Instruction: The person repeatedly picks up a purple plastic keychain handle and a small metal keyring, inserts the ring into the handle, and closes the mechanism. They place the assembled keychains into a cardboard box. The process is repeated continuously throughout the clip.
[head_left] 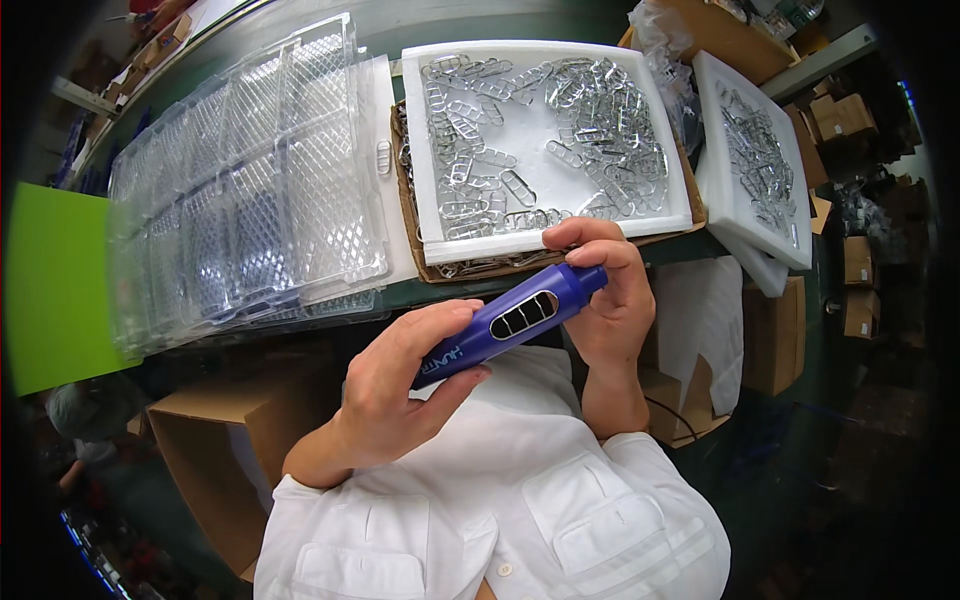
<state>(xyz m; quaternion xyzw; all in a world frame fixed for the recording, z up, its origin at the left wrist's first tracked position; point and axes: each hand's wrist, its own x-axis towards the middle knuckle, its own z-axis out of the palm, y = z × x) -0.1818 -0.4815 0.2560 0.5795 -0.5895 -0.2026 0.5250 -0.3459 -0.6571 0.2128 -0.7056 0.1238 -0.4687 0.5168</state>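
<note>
In the head view, both hands hold a purple handheld tool (510,322) at chest height, just in front of the table (560,20) edge. The left hand (400,395) wraps around its lower end, fingers curled under and thumb on top. The right hand (605,290) closes around its upper tip. Just beyond the hands, a white foam tray (415,150) lies on the table, scattered with small shiny metal clips (590,110). A second white tray (735,215) with more clips sits to the right. Stacked clear plastic trays (250,190) lie to the left. A cardboard box (215,450) stands below the table.
</note>
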